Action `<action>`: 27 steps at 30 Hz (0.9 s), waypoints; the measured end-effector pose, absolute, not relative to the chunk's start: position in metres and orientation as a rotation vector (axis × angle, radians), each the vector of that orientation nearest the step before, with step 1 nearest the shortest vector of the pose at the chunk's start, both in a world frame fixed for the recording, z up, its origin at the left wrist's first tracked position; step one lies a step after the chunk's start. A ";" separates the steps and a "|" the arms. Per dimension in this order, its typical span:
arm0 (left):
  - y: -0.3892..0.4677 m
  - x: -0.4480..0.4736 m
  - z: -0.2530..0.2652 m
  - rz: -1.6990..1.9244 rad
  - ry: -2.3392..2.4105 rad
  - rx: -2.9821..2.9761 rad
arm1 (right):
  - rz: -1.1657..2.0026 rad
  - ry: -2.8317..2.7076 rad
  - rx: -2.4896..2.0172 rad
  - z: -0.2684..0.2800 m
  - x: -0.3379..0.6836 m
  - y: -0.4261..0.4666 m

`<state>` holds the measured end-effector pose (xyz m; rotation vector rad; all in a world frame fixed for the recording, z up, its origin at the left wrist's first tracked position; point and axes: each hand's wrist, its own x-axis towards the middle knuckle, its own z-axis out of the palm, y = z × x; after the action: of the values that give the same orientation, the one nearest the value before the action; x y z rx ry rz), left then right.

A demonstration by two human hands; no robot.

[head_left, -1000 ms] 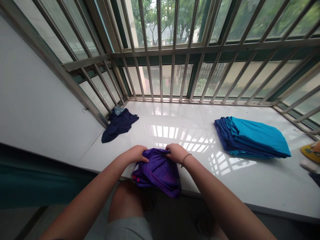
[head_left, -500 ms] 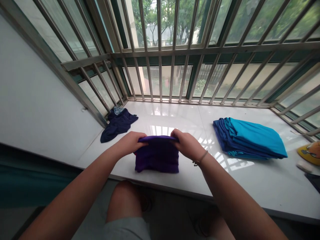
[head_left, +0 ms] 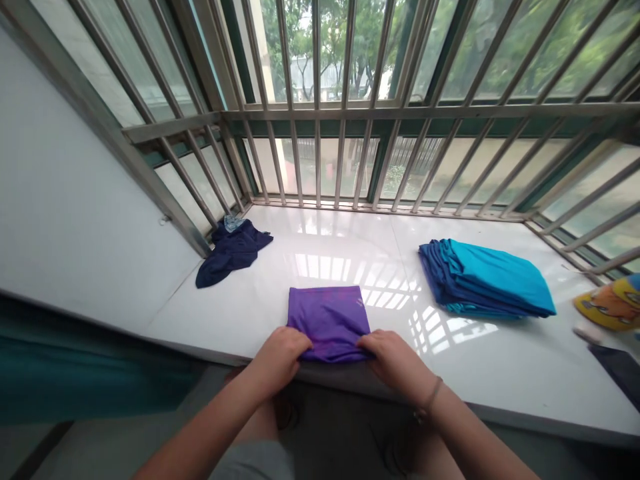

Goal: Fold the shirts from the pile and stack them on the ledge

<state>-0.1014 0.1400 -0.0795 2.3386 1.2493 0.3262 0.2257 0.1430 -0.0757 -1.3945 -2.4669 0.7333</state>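
A folded purple cloth (head_left: 327, 317) lies flat on the white ledge, its near side reaching the ledge's front edge. My left hand (head_left: 284, 353) pinches its near left corner. At the near right corner, my right hand (head_left: 393, 357) grips the fabric between thumb and fingers, a thin bracelet round the wrist. The cloth's near edge is bunched between the two hands, while its far edge lies straight. Whether it is a garment cannot be made out.
Crumpled navy cloth (head_left: 233, 247) rests at the back left by the window bars. To the right sits a folded turquoise and blue stack (head_left: 493, 277). Beyond it are a yellow patterned object (head_left: 610, 303) and a dark flat object (head_left: 615, 370). Metal bars (head_left: 340, 160) enclose the ledge (head_left: 500, 373).
The purple cloth, held up by its top edge before, now lies flat on the ledge. Both hands have moved down and toward me, to its near corners.
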 end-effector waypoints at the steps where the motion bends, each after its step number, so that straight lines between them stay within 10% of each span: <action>1: 0.131 -0.102 -0.084 0.312 1.238 2.244 | 0.864 -2.438 -1.398 -0.080 0.230 0.137; 6: 0.141 -0.108 -0.073 0.466 1.377 1.660 | 1.215 -2.000 -1.438 -0.067 0.229 0.159; 16: 0.160 -0.100 -0.108 0.273 2.186 1.779 | 0.685 -1.961 -2.261 -0.081 0.185 0.177; 27: 0.132 -0.086 -0.127 0.495 1.859 1.209 | 0.834 -1.836 -2.151 -0.089 0.174 0.150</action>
<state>-0.0864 0.1325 -0.1273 1.2088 1.8593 0.4950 0.1742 0.1502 -0.0886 -2.1514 -1.8361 0.8341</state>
